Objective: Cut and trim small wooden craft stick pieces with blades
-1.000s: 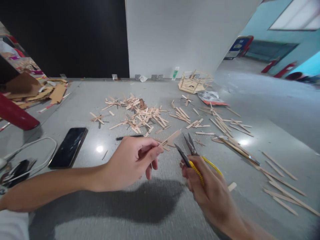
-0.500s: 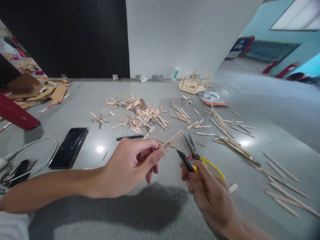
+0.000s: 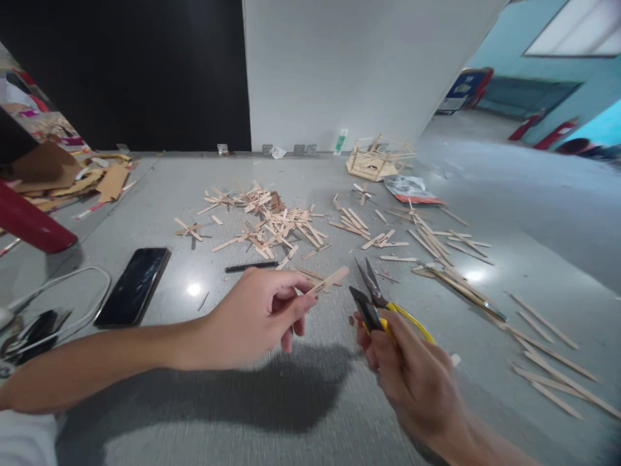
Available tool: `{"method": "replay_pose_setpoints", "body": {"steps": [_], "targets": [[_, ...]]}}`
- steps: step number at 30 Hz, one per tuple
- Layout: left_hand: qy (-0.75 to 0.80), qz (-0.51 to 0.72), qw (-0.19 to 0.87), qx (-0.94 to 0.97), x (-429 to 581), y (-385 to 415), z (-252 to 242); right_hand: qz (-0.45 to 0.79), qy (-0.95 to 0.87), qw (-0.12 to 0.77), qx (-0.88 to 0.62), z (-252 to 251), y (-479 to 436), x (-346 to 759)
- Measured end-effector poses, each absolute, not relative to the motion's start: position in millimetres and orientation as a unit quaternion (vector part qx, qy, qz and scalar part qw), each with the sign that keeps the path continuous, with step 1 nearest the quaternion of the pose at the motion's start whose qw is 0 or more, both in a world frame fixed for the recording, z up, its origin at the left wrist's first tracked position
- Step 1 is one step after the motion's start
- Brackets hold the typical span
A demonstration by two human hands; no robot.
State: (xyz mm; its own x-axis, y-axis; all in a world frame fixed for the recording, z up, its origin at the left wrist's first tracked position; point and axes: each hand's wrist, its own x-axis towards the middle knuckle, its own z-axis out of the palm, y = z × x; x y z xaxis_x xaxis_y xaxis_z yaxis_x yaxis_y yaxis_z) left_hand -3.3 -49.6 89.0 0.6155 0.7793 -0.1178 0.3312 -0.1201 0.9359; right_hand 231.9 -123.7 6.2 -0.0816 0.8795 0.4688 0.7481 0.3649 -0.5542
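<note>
Between the thumb and fingers of my left hand [image 3: 262, 310] is a wooden craft stick [image 3: 334, 278], its rounded free end pointing up and to the right. My right hand [image 3: 412, 375] grips a black and yellow utility knife [image 3: 369, 310], with the dark blade end toward the stick but apart from it. Just behind the knife, scissors [image 3: 371, 285] with yellow handles lie on the table, blades open, partly hidden by my right hand. Beyond my left hand are a black pen-like stick [image 3: 250, 266] and a heap of craft sticks [image 3: 291, 223].
A phone [image 3: 133, 288] and white cable [image 3: 104, 278] lie at left, near a red cylinder [image 3: 36, 220]. A stick-built frame [image 3: 371, 168], a plastic packet [image 3: 412, 191] and a glue tube [image 3: 340, 141] are at the back. Long sticks [image 3: 557, 356] and a gold pen [image 3: 460, 288] lie at right.
The craft stick's free end has dipped and shifted slightly left in my left hand. My right hand has moved a little to the right with the knife, widening the gap between them.
</note>
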Motion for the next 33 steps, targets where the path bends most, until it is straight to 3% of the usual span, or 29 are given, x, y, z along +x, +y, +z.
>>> {"method": "replay_pose_setpoints", "body": {"steps": [10, 19, 33], "targets": [[0.395, -0.063, 0.614, 0.681, -0.9, -14.5, 31.5, 0.073, -0.801, 0.240, -0.544, 9.5, -113.1, 230.1], [0.403, -0.047, 0.649, 0.644, 2.9, -15.9, 20.7, 0.148, -0.822, 0.241, -0.495, -3.1, -117.7, 235.6], [0.380, -0.020, 0.648, 0.660, -0.8, -19.8, 15.6, 0.136, -0.834, 0.211, -0.492, -0.7, -118.5, 237.0]]}}
